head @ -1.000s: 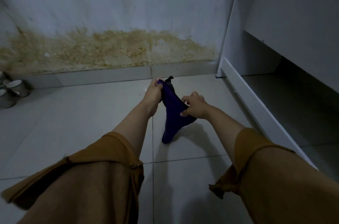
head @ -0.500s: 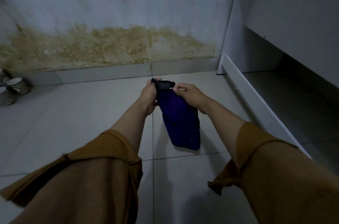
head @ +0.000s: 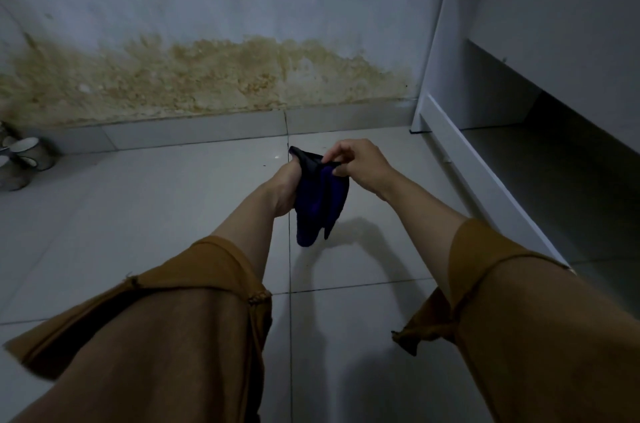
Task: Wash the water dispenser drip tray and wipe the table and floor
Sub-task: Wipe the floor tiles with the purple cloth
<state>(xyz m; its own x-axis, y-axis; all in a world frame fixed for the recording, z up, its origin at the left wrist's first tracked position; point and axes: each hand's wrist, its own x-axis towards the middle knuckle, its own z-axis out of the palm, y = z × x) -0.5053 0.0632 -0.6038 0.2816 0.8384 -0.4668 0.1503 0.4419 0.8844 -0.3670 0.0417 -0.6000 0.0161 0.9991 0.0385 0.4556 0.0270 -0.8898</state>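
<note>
Cloth (head: 320,204) held above the tiled floor (head: 156,221), clear of it. Your left hand (head: 284,188) grips its upper side; your right hand (head: 360,166) pinches the top edge. Step in hand, by appearance: folding the cloth for floor wiping. Next, lower it flat onto the floor and press with one palm.

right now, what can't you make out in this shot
Head view: left hand fingers, hidden behind the blue cloth it grips.
Head view: cups, cut off by the left edge; count unclear.
Head view: back of the cabinet recess, lost in shadow.
</note>
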